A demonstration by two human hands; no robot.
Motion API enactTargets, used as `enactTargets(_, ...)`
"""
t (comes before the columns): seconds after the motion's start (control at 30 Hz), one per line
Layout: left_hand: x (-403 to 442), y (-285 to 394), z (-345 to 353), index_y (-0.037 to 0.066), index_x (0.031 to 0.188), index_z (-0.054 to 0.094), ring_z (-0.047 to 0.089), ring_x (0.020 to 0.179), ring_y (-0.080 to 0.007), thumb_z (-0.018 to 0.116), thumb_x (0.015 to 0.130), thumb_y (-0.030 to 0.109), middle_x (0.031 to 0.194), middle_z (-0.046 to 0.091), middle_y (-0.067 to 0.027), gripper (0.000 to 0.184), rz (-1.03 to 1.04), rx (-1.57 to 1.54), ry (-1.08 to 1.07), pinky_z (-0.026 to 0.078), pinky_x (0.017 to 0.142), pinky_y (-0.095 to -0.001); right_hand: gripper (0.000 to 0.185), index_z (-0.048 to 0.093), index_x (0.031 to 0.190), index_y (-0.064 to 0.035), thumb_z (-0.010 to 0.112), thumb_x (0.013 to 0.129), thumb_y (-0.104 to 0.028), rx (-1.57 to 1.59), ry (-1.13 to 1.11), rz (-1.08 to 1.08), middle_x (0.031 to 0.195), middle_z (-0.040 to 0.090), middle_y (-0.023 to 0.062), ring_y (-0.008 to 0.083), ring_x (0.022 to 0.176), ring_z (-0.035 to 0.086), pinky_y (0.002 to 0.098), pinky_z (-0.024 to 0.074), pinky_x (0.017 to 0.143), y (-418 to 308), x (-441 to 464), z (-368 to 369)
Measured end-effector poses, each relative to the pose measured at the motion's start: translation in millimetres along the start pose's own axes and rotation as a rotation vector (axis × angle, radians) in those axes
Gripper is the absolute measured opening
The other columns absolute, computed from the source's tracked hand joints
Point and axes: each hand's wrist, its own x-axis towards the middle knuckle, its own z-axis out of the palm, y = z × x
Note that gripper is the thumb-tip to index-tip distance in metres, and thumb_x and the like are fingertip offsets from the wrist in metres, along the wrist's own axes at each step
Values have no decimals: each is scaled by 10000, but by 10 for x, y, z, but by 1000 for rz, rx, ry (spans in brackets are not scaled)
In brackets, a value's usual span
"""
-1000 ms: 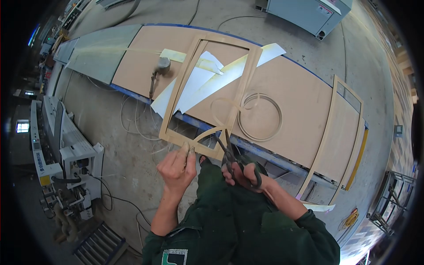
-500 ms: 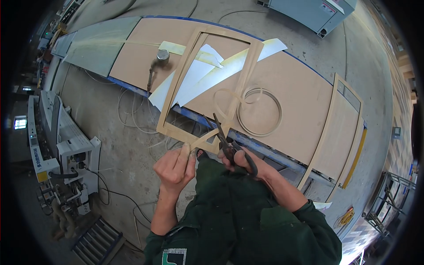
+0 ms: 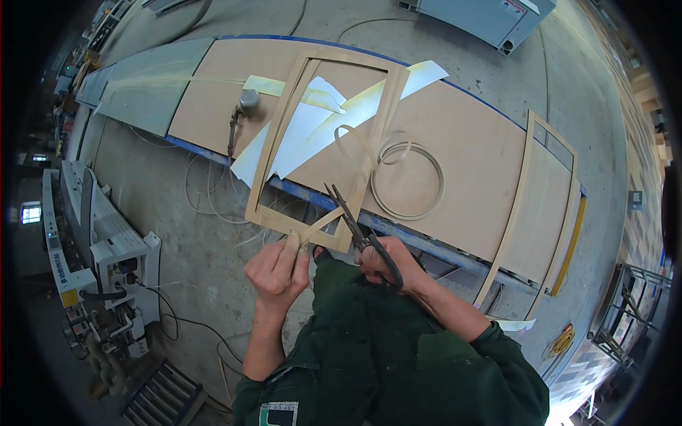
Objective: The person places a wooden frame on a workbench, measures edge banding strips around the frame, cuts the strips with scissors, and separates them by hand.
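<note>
My left hand (image 3: 277, 270) is closed in a pinch on the end of a thin tan edging strip (image 3: 321, 225), near the lower corner of a wooden frame (image 3: 290, 106). The strip runs up and right to the scissors. Black scissors (image 3: 352, 221) are in my right hand (image 3: 387, 264), their blades slightly apart and crossing the strip by the frame's right side. Whether the strip lies between the blades is hard to make out. A coil of the same edging (image 3: 442, 177) lies on the board to the right, with a loose curl beside it.
The frame overhangs the near edge of a long brown-topped table (image 3: 469, 156). White sheets (image 3: 425, 79) lie beneath it, and a spray gun with a metal cup (image 3: 249, 99) rests to its left. Another frame (image 3: 522, 192) lies at right. A machine (image 3: 117, 248) stands at left.
The scissor blades have come closer together, and my right hand has turned slightly. My left hand keeps its pinch on the strip. The whole view has shifted a little.
</note>
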Motion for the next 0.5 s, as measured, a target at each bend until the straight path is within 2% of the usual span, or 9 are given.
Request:
enactTargets(0.07,-5,13,62,-38,1006,724,629,601,-265,727,729,-6,779,675,-133,279,-39,-62,28,483,537,-342,483,618,852,0,754,878,-463,-25,33,16,675,533,16,89,555,472,241,371,501,19,-12,-33)
enactTargets(0.23,-24,56,173,-38,1009,720,589,566,-241,710,754,-18,758,657,-128,257,-139,-111,5,459,522,-333,453,633,831,-31,765,864,-463,-95,110,20,650,530,6,84,522,460,240,362,488,-47,-105,-113)
enactTargets(0.33,-44,-7,152,-22,1019,723,552,542,-220,714,773,-13,727,626,-109,246,-234,-101,18,432,497,-332,478,633,830,-29,792,818,-480,-202,146,59,671,551,12,110,568,518,280,421,528,-97,-183,-404)
enactTargets(0.4,-45,-93,85,-9,1027,719,533,546,-178,710,805,-4,714,599,-92,222,-289,-33,79,420,501,-302,543,631,851,-8,813,760,-512,-835,515,37,713,612,66,193,658,608,354,492,621,116,-204,-907)
enactTargets(0.43,-69,-157,20,-9,1027,719,533,546,-178,710,805,-4,714,599,-92,222,-290,-43,76,420,501,-302,567,639,883,-2,821,739,-519,-964,706,67,754,644,105,248,724,640,389,507,678,202,-229,-1147)
enactTargets(0.47,-119,-229,-59,-9,1047,718,564,618,-140,698,836,12,774,641,-70,213,-438,-20,70,447,561,-284,594,648,915,4,828,717,-526,-1093,898,101,796,677,144,302,790,672,424,521,736,292,-264,-1411)
enactTargets(0.5,-165,-297,-131,-10,1068,717,596,689,-102,686,867,29,834,683,-48,207,-587,3,61,474,621,-267,602,658,938,4,821,721,-534,-1040,1007,110,842,689,181,340,828,681,439,524,759,389,-305,-1724)
